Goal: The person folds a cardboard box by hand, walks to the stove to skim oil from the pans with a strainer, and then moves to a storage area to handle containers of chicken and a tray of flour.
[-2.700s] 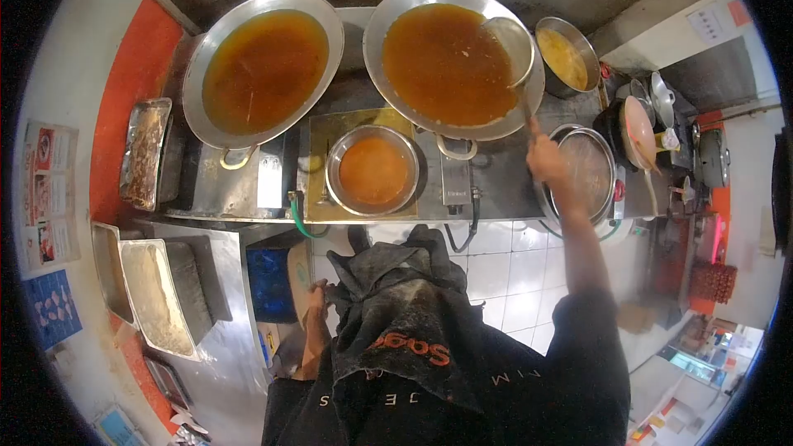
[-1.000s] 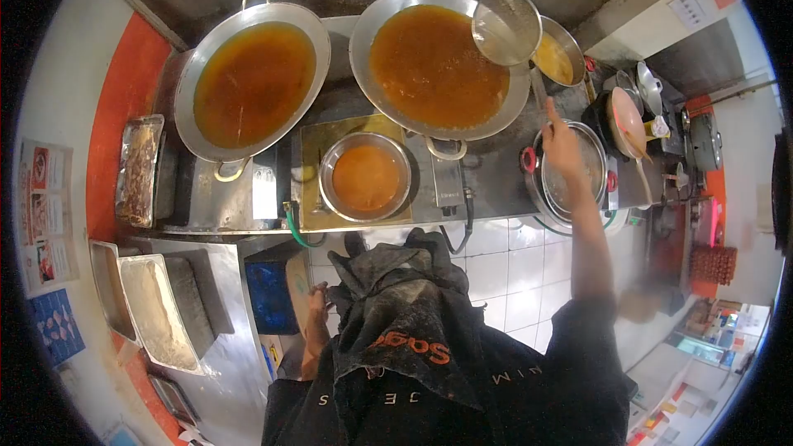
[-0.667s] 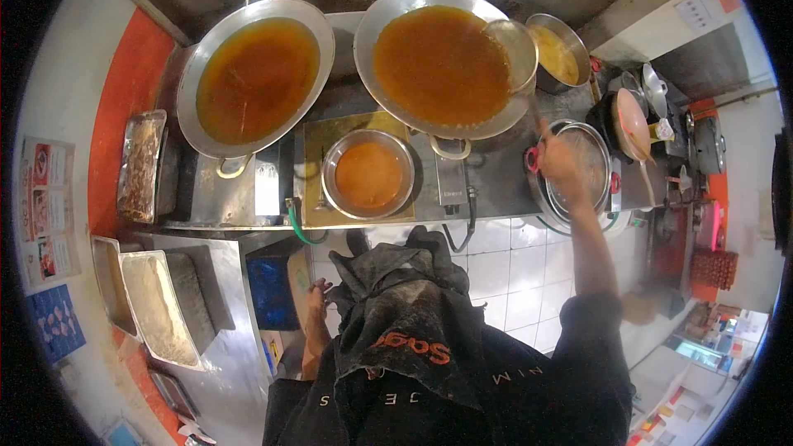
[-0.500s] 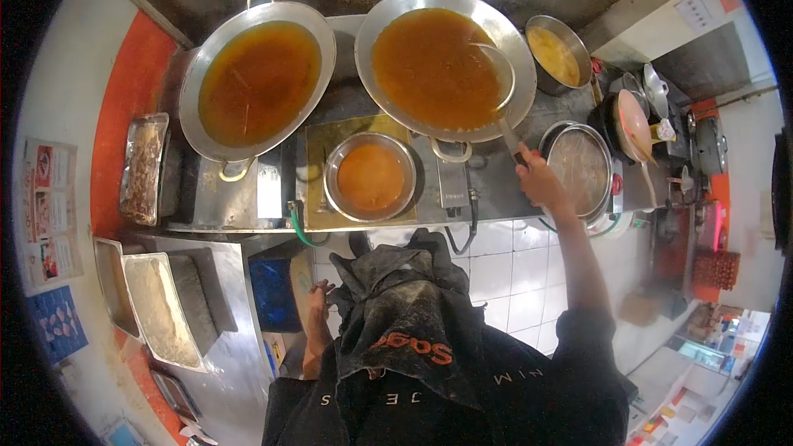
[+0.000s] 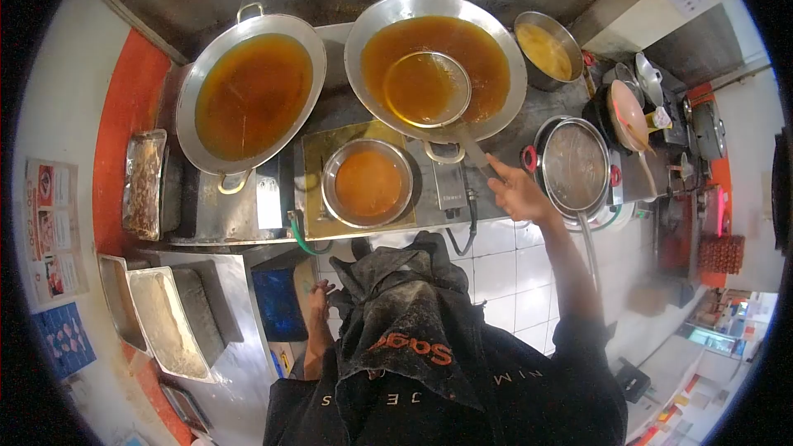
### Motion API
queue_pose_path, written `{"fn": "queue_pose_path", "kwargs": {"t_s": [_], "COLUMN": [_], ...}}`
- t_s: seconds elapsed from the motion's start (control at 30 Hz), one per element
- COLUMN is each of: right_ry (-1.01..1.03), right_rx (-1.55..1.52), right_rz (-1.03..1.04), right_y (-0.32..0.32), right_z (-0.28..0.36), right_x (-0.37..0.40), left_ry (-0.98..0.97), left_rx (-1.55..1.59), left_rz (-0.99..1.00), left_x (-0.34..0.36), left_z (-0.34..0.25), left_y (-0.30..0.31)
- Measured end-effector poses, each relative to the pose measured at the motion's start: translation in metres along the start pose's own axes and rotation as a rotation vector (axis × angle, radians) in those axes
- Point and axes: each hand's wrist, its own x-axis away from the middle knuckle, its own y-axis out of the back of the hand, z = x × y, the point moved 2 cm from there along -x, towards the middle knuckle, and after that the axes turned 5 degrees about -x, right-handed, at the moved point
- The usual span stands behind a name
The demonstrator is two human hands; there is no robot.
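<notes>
My right hand (image 5: 516, 190) is closed on the handle of a round mesh skimmer (image 5: 427, 89). The skimmer's mesh lies over the brown oil in the right wok (image 5: 511, 107), its rim near the wok's front side. Low at my left, my left hand (image 5: 319, 296) hangs beside my dark apron (image 5: 405, 306), holding nothing, its fingers loosely apart. In front of me, between the two woks, stands a metal bowl (image 5: 330, 198) of orange-brown liquid. A second wok (image 5: 192, 107) of brown oil is at the left.
Right of my hand, a mesh strainer (image 5: 576, 167) rests on a pot, its handle jutting over the counter edge. A pot of yellowish liquid (image 5: 547, 48) and a pink pan (image 5: 629, 111) stand at the right. Metal trays (image 5: 169, 322) sit at the left; a green hose (image 5: 299, 233) hangs in front.
My right hand has swung the skimmer from the right wok's right edge to its front middle, turning its mesh flat over the oil. My left hand stays low.
</notes>
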Motion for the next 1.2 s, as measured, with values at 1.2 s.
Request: {"fn": "queue_pose_path", "kwargs": {"t_s": [1.2], "right_ry": [0.241], "right_rx": [0.641], "right_rz": [-0.575], "right_y": [0.034], "right_z": [-0.023], "right_x": [-0.117], "left_ry": [0.257], "left_rx": [-0.026], "left_rz": [-0.133], "left_x": [0.043], "left_z": [-0.011], "left_y": [-0.016]}}
